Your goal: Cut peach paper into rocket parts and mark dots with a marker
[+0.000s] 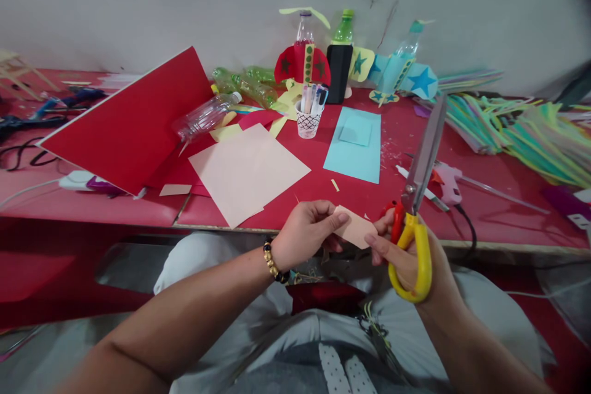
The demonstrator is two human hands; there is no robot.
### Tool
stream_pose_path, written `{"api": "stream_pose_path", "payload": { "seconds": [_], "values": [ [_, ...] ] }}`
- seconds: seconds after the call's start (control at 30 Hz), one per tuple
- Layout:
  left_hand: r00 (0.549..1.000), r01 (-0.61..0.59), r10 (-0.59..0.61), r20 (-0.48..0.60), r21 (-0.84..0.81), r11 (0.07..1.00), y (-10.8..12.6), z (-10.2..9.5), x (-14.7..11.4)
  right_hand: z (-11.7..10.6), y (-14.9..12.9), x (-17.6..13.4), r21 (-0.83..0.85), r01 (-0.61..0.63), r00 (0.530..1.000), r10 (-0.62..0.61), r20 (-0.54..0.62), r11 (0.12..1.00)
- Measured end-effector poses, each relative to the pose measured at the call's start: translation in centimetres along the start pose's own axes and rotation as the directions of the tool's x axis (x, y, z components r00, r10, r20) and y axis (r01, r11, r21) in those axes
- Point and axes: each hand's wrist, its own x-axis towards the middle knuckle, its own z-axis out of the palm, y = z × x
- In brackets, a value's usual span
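Over the table's front edge, my left hand (314, 228) pinches the left end of a small piece of peach paper (356, 226). My right hand (410, 255) holds the paper's right end between thumb and fingers. Hooked on that same hand is a pair of scissors (418, 188) with yellow and red handles, its blades pointing up and away from the paper. Large peach sheets (249, 169) lie on the table just beyond my left hand. A tiny cut strip (335, 185) rests near them.
A light blue sheet (353, 157), a cup of pens (309, 120) and a pink glue gun (447, 181) lie beyond my hands. Decorated bottles (305, 43) stand by the wall. At left leans a red board (138, 117); colourful strips (521, 129) are piled at right.
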Motion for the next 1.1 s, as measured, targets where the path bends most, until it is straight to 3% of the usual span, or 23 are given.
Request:
{"api": "stream_pose_path", "payload": {
  "seconds": [0.6, 1.1],
  "values": [
    [0.999, 0.052, -0.051, 0.012, -0.086, 0.995, 0.48, 0.15, -0.22, -0.52, 0.01, 0.31, 0.012, 0.052, 0.998, -0.051, -0.042, 0.999],
    [0.998, 0.061, -0.061, 0.002, -0.124, 0.99, 0.42, 0.33, -0.25, -0.36, -0.36, 0.54, 0.038, 0.019, 0.995, -0.015, -0.101, 0.999]
  ]
}}
